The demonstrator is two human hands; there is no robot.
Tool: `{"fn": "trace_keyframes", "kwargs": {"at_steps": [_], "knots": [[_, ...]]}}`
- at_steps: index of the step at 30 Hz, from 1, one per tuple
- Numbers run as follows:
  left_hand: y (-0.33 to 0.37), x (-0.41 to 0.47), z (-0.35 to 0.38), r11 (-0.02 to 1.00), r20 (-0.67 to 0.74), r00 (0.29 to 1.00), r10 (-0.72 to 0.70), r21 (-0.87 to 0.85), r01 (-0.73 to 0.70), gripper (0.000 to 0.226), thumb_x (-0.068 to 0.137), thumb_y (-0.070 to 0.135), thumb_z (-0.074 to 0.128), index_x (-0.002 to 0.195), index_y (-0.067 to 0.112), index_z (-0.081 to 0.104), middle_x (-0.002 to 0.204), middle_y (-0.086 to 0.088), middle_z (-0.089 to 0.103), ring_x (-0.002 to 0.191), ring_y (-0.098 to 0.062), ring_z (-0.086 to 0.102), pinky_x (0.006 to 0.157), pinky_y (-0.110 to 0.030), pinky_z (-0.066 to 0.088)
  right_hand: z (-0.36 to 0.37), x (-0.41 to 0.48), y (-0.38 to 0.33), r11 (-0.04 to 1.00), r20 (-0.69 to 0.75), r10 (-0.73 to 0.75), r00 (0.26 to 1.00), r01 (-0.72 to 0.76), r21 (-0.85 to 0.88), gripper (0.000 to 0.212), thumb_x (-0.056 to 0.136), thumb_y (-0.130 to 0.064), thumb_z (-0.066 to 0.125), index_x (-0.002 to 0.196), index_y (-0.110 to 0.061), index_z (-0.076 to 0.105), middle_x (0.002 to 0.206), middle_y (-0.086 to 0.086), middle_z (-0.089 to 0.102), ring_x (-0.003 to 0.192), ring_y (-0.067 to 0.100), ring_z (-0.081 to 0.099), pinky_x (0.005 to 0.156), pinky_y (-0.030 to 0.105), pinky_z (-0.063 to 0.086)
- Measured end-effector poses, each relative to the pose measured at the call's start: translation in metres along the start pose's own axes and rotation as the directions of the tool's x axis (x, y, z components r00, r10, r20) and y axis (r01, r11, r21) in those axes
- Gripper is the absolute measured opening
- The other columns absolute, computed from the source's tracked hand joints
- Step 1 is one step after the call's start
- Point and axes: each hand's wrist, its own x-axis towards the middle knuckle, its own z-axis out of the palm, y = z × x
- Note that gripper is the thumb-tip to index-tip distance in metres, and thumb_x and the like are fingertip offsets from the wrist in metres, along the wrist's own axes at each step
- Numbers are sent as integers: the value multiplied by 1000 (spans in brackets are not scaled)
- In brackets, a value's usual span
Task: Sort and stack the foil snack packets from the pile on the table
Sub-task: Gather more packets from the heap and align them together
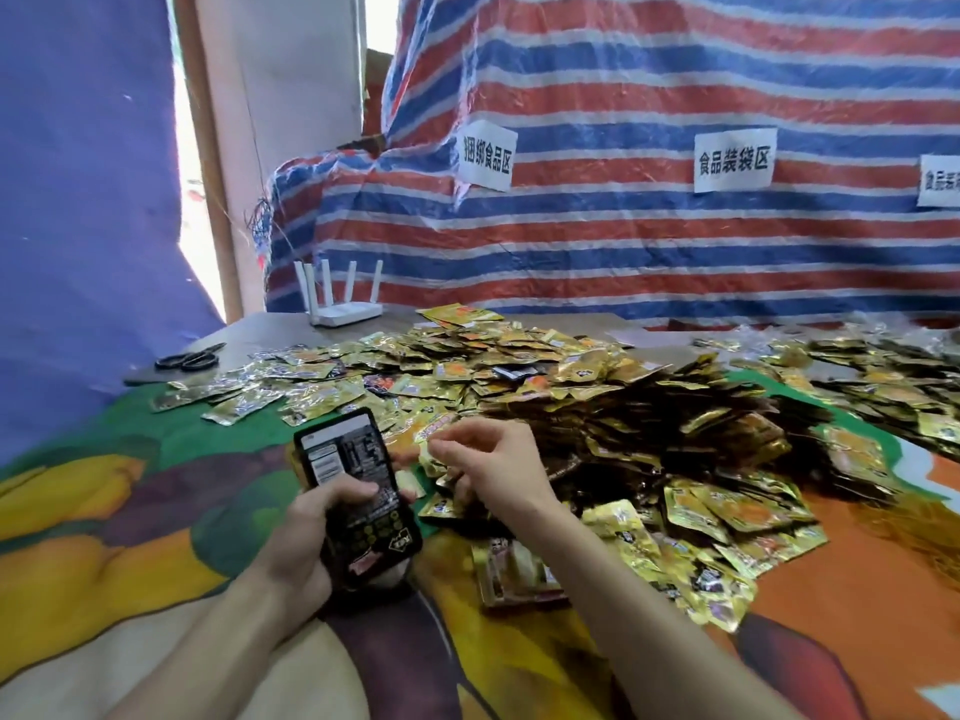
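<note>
Head view. Pile [623,407] of foil packets heaped mid-table: gold and dark, crinkled, shiny, flat rectangles. Thins to loose single packets on its left fringe.

Open room: bare cloth [130,511] left of pile and in front of it, printed green, yellow and orange, soft-looking.

Scissors [189,360] beyond pile's left fringe, near table edge. White router [345,309] behind pile, aerials up. Striped tarp [623,241] close behind pile, woven and creased, paper labels [734,159] stuck on.

Left hand [306,532] clenched round stack [353,485] of black packets. Held tilted just left of pile's near edge, gripped at its lower half.

Right hand [493,459] over pile's near edge, fingers curled, tips down among gold packets. Can't tell if pinching one.

Small squared bundle [514,569] flat on cloth in front of pile, partly under right forearm.
</note>
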Motion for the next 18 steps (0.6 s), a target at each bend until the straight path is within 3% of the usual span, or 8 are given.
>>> {"fn": "trace_keyframes", "kwargs": {"at_steps": [3,7,11,15,18], "knots": [[3,0,-3,1000,69,998,-1,-24,2,31,64,16,64,92,14,80,86,-16,71,69,-32,67,63,-41,53,1,-3,10,999,-13,-21,1000,22,31,4,87,-14,77,87,-11,79,64,8,67,45,11,52,44,23,42],[2,-4,4,998,116,992,-55,30,52,45,62,10,67,106,6,74,90,-19,70,71,-33,67,57,-41,57,-3,-5,14,998,7,-25,1000,25,58,8,86,-17,79,88,-9,80,51,2,59,36,15,46,38,23,36],[0,-6,7,996,103,993,-57,75,49,43,59,2,68,101,4,76,93,-23,71,73,-34,70,66,-47,61,-2,-10,12,996,49,-39,998,35,79,9,84,-20,82,85,-11,81,63,17,68,38,16,47,39,25,37],[1,-8,9,995,161,984,-75,83,62,46,52,9,76,98,7,78,94,-18,71,76,-30,69,67,-42,60,-1,-12,13,994,72,-5,997,-3,108,6,85,-11,79,86,-5,80,67,-3,70,43,11,51,37,22,39],[5,-7,7,998,284,958,-42,-39,56,48,55,10,80,102,6,74,95,-15,65,81,-29,65,74,-45,57,-3,-11,14,986,81,68,994,-80,148,9,87,-9,77,89,0,77,63,2,63,48,15,49,36,21,36]]}}
